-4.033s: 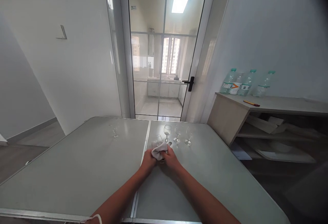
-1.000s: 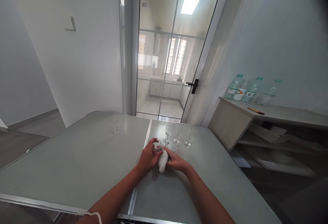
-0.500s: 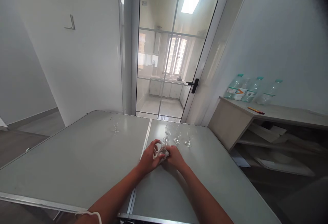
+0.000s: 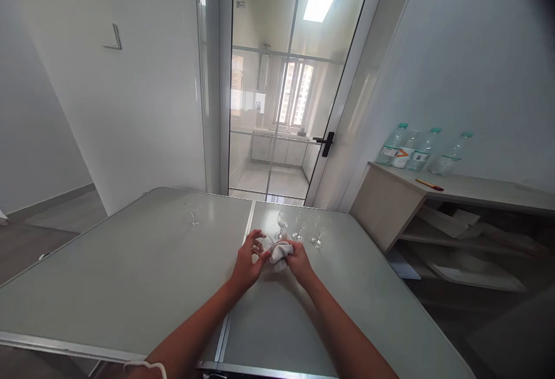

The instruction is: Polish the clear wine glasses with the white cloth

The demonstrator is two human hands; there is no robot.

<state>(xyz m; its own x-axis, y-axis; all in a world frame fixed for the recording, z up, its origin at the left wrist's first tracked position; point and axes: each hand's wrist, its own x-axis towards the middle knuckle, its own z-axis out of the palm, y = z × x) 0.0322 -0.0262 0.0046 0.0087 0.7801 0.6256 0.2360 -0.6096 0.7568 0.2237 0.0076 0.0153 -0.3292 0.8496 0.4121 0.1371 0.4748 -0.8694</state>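
My left hand [image 4: 250, 259] is closed around the bowl of a clear wine glass [image 4: 265, 244], which lies tilted above the table. My right hand [image 4: 299, 258] grips a white cloth [image 4: 281, 253] bunched against the right end of that glass. The cloth hides the glass's stem and foot. Just beyond my hands stand three more stemmed glasses: a near-left one [image 4: 281, 221], a middle one [image 4: 298, 230] and a right one [image 4: 318, 233]. Another stemmed glass [image 4: 193, 215] stands alone on the left half of the table.
The grey-green table [image 4: 143, 275] has a metal seam [image 4: 250, 220] across it. To the right, a wooden cabinet [image 4: 381, 205] carries several plastic bottles [image 4: 419, 156] and a yellow-red pen-like stick [image 4: 429, 185]. A glass door [image 4: 277, 96] stands behind the table.
My left hand has shifted slightly left with the glass. The white cloth in my right hand now shows more, bunched at the glass's right end. The other glasses stay put.
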